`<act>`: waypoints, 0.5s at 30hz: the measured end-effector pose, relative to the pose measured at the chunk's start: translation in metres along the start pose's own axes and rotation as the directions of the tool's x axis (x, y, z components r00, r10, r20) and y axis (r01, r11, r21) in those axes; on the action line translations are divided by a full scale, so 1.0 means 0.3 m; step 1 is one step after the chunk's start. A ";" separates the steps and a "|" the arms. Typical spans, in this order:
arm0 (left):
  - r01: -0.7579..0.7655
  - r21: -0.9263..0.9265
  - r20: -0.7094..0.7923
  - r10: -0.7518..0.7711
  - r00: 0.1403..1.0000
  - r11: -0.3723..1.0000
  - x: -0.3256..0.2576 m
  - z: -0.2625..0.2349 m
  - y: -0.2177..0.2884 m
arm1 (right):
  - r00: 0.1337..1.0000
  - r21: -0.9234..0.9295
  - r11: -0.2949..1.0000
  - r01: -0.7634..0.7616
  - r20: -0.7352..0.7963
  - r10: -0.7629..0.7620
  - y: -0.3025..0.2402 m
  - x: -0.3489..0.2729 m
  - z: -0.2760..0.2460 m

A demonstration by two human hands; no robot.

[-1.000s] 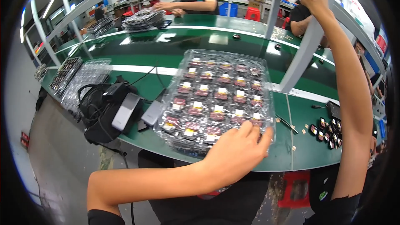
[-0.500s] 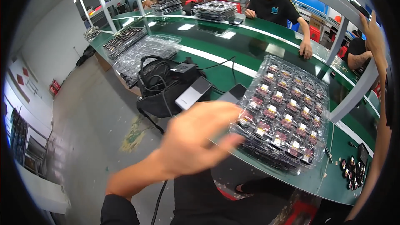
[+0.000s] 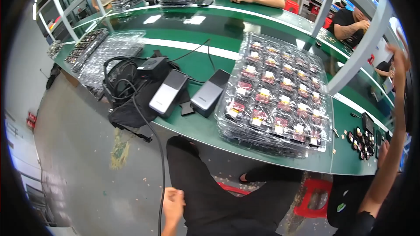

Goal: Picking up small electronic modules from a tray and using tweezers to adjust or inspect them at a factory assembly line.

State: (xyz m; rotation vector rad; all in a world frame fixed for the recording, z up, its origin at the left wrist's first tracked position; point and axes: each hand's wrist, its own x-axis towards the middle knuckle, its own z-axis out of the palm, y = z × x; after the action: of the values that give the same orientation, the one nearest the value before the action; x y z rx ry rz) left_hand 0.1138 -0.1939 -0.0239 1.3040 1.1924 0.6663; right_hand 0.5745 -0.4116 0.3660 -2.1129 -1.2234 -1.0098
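Top tray (image 3: 327,122) is sitting filled; parts (image 3: 361,143) are lying loose. Left fingers (image 3: 177,196) are resting curled together; right fingers (image 3: 396,54) are blurring: cannot tell.

red stool (image 3: 310,212) on grey floor (image 3: 87,170)

tray stack (image 3: 262,144) on bench (image 3: 343,162) | two devices (image 3: 169,91) left of stack | small parts (image 3: 361,143) right

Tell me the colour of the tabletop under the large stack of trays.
The tabletop is green; the head view shows it best.
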 end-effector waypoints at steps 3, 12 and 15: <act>0.003 -0.410 0.567 0.252 0.784 0.912 -0.060 0.134 0.096 | 0.998 -0.028 0.997 -0.068 0.015 0.068 -0.150 -0.259 0.009; 0.856 -0.273 -0.022 0.886 -0.463 0.440 0.079 0.197 0.703 | 0.932 0.201 0.965 -0.168 0.351 0.089 -0.313 -0.513 0.067; 0.713 -0.270 0.059 0.750 -0.658 0.647 0.111 0.073 0.727 | 0.935 0.164 0.968 -0.190 0.332 0.127 -0.285 -0.579 0.092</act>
State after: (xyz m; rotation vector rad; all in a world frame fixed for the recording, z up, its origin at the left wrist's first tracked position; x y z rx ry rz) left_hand 0.1960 -0.1257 0.1703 0.2771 -1.4807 -0.4643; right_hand 0.4529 -0.4402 0.2155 -2.2330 -1.2162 -0.4670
